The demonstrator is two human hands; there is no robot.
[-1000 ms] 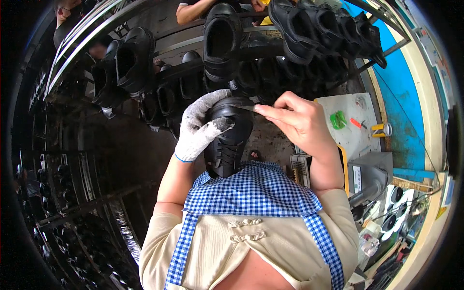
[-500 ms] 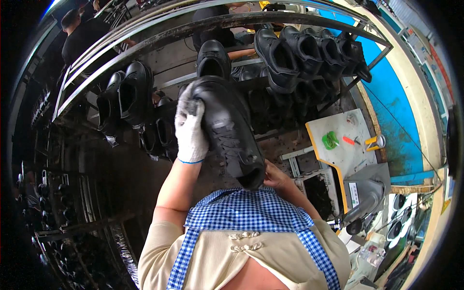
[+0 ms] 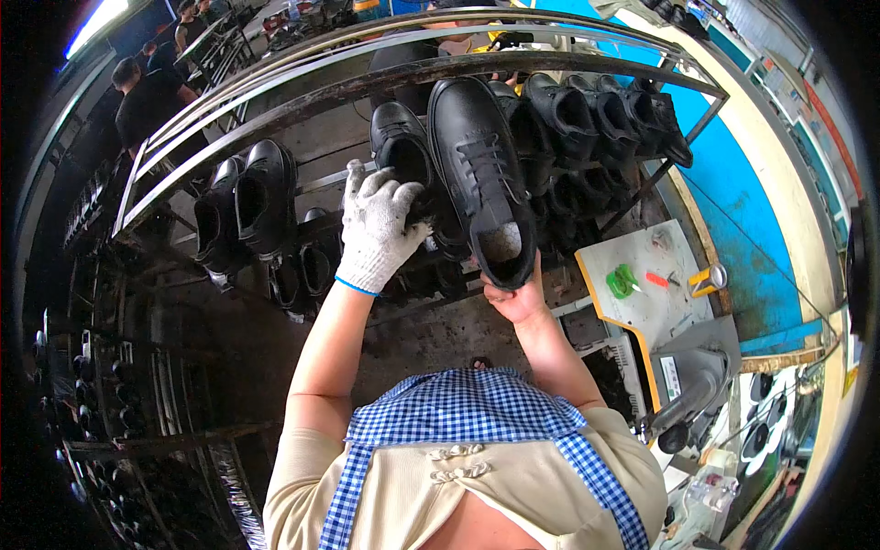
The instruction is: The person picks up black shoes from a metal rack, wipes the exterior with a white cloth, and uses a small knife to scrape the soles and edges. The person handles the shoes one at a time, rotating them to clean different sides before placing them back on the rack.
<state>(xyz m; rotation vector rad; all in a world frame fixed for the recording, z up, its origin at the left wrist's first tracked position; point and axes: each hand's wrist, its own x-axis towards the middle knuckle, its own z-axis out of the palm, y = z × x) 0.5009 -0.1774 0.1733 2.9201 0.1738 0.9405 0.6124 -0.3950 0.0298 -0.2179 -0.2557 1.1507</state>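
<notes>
A black lace-up shoe (image 3: 467, 124) is held toe-away over the rack by my bare right hand (image 3: 516, 298), whose fingers grip its heel end. Its opening shows a pale insole. To its left is my left hand (image 3: 380, 229) in a white knit glove with a blue cuff edge. The little finger sticks up, while forefinger and thumb curl round a dark patch that I cannot make out. Just beyond the glove another black shoe (image 3: 396, 124) sits on the rack; whether the glove touches it is unclear.
The metal rack (image 3: 339, 89) carries more black shoes (image 3: 261, 197) at left and right. On my right stands a pale worktable (image 3: 600, 275) with a green item (image 3: 622, 281), a red-handled tool (image 3: 656, 280) and a yellow can (image 3: 706, 280). People (image 3: 151, 92) work at the far left.
My right hand has moved forward with the shoe, away from my apron and out over the rack. My gloved left hand has come off the shoe's toe and now sits left of it.
</notes>
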